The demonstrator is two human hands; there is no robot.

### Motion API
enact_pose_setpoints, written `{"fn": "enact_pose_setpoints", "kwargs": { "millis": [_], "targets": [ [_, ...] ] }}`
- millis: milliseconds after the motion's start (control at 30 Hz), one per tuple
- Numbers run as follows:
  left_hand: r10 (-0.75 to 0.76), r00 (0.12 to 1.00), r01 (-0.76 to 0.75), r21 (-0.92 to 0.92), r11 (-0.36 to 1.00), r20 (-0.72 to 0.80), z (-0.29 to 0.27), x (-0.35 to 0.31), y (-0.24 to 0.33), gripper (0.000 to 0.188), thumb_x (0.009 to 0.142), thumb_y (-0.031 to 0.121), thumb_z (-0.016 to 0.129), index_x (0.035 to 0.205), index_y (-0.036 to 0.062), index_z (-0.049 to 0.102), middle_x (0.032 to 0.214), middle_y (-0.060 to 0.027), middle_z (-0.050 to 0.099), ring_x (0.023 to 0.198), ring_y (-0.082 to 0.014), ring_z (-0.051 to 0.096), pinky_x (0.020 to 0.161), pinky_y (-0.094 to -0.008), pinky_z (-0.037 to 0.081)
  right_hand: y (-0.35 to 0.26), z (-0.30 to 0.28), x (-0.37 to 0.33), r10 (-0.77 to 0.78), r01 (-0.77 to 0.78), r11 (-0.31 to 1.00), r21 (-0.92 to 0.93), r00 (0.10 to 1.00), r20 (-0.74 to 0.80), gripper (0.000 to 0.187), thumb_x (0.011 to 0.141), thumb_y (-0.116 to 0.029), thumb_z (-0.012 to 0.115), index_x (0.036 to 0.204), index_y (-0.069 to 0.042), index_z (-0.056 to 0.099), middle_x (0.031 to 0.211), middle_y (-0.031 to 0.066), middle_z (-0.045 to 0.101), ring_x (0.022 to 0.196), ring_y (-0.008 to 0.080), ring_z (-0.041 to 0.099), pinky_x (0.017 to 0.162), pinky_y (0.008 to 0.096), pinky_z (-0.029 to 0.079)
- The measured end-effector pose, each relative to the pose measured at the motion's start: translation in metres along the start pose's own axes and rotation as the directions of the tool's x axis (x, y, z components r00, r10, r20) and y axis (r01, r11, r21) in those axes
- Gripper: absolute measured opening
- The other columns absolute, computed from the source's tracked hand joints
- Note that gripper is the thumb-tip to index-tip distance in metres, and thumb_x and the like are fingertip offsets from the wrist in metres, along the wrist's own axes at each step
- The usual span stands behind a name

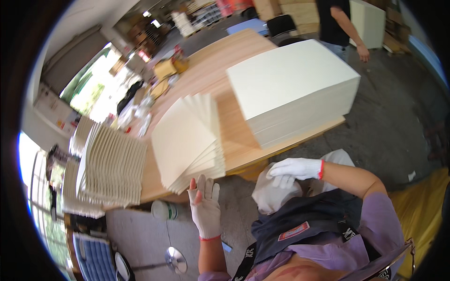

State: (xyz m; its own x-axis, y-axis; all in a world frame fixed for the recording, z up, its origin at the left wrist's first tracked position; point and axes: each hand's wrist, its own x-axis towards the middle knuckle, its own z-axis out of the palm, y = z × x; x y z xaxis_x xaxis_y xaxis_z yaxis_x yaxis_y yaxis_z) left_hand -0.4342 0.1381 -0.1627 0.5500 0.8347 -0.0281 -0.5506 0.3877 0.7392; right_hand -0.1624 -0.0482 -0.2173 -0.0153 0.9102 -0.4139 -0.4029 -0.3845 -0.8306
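My left hand point(205, 206) wears a white knit glove with a red cuff, and some fingertips show bare. It is raised with fingers stretched out and holds nothing, close to the near edge of a fanned stack of cream paper sheets point(185, 136) on the wooden table point(234, 56). My right hand point(295, 168), in a matching glove, hovers before my apron point(304, 213), its fingers loosely extended and nothing seen in them. Beyond it stands a tall, squared stack of white sheets point(293, 79) at the table's near right edge.
More cream sheets in layered, offset piles point(112, 164) rise at the table's left end. Bags and packaging point(140, 110) clutter the far left edge. A white tub point(164, 210) sits below the table; a blue chair point(97, 255) stands lower left. A person point(335, 18) is beyond the table.
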Motion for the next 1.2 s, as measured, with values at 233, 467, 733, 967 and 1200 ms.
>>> {"fn": "enact_pose_setpoints", "kwargs": {
  "millis": [233, 467, 733, 967, 1200],
  "targets": [
    [0.139, 0.536, -0.777, 0.423, 0.466, 0.832, 0.152, 0.020, -0.032, 0.032, 0.091, 0.007, 0.070, 0.122, -0.0026, 0.069, 0.130, -0.0196, 0.069, 0.121, -0.0329, 0.066, 0.106, -0.0405, 0.048, -0.079, -0.080, -0.151, -0.580, 0.341, 0.798, -0.497, 0.660, -0.477, 0.033, 0.108, -0.035, 0.055, 0.111, -0.007, 0.071, 0.077, 0.0029, 0.068, 0.059, 0.0072, 0.059, 0.054, 0.0230, 0.047],
    [-0.119, 0.283, -0.947, 0.297, 0.125, 0.952, 0.356, 0.084, -0.116, 0.030, 0.095, 0.010, 0.066, 0.125, 0.0098, 0.070, 0.125, -0.0147, 0.069, 0.118, -0.0307, 0.065, 0.101, -0.0381, 0.050, -0.133, -0.161, -0.221, -0.730, -0.230, 0.677, -0.699, -0.095, -0.677, 0.058, 0.098, -0.067, 0.056, 0.111, -0.012, 0.068, 0.106, 0.0145, 0.074, 0.103, 0.0341, 0.072, 0.091, 0.0435, 0.053],
    [-0.523, 0.384, -0.869, 0.489, 0.073, 0.761, 0.418, 0.149, -0.196, 0.032, 0.090, 0.024, 0.076, 0.120, 0.0111, 0.078, 0.112, -0.0139, 0.070, 0.102, -0.0290, 0.069, 0.091, -0.0386, 0.053, -0.143, -0.182, -0.220, -0.791, -0.552, 0.356, -0.755, 0.253, -0.558, 0.064, 0.094, -0.070, 0.053, 0.096, -0.010, 0.074, 0.094, 0.0159, 0.076, 0.088, 0.0359, 0.075, 0.074, 0.0485, 0.057],
    [-0.416, 0.356, -0.840, 0.481, 0.249, 0.837, 0.399, 0.171, -0.213, 0.028, 0.092, 0.024, 0.075, 0.114, 0.0060, 0.077, 0.106, -0.0145, 0.068, 0.097, -0.0281, 0.069, 0.088, -0.0399, 0.053, -0.176, -0.180, -0.217, -0.933, -0.549, -0.007, -0.836, 0.304, -0.192, 0.060, 0.098, -0.066, 0.049, 0.101, -0.010, 0.071, 0.094, 0.0167, 0.074, 0.089, 0.0379, 0.073, 0.076, 0.0496, 0.058],
    [-0.271, 0.238, -0.892, 0.320, 0.319, 0.933, 0.394, 0.146, -0.224, 0.028, 0.095, 0.010, 0.065, 0.122, 0.0055, 0.072, 0.116, -0.0190, 0.070, 0.106, -0.0308, 0.070, 0.091, -0.0379, 0.054, -0.171, -0.194, -0.197, -0.827, -0.093, 0.532, -0.842, 0.158, -0.540, 0.064, 0.102, -0.067, 0.043, 0.091, -0.007, 0.062, 0.088, 0.0189, 0.068, 0.089, 0.0396, 0.068, 0.078, 0.0511, 0.048]
  ]
}}
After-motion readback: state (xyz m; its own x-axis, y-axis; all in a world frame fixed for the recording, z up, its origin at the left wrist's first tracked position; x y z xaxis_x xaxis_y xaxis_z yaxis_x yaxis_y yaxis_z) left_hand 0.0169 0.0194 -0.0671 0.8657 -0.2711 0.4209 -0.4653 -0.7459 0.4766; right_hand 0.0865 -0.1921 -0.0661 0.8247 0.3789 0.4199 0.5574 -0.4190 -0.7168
